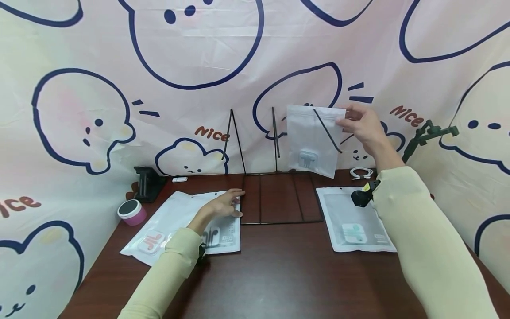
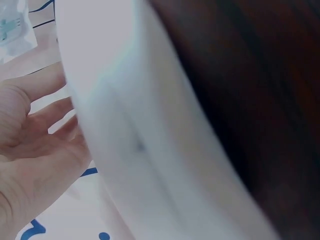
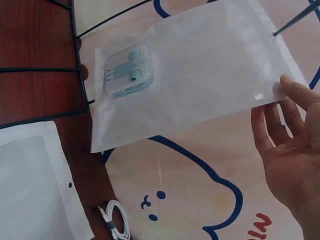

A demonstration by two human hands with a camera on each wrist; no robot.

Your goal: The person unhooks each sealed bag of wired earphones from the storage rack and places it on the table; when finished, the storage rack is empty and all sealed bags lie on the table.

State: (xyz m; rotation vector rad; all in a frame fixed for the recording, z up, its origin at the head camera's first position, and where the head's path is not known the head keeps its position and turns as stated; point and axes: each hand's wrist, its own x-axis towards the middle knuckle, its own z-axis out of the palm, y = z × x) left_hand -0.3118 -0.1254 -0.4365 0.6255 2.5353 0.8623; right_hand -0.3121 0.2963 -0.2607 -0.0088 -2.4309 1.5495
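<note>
My right hand (image 1: pixel 360 126) pinches the upper right corner of a white zip bag (image 1: pixel 299 133), thumb in front and fingers behind. In the right wrist view, a slanted rod (image 3: pixel 295 19) of the black wire rack (image 1: pixel 260 199) meets the hole near the bag's top edge. Through the bag shows a clear case of earphones (image 3: pixel 129 70). My left hand (image 1: pixel 223 204) has its fingers extended over the right edge of a flat white bag (image 1: pixel 229 246) holding dark earphones. Another bag (image 1: pixel 175 212), with pink earphones, lies partly under it.
On the right lies another bag (image 1: pixel 334 212) with pale green earphones. Behind it are a coiled white cable (image 1: pixel 360 173) and a green stand (image 1: pixel 428 135). At the left stand a pink jar (image 1: pixel 131 212) and a black holder (image 1: pixel 148 184). A patterned cloth hangs behind the table.
</note>
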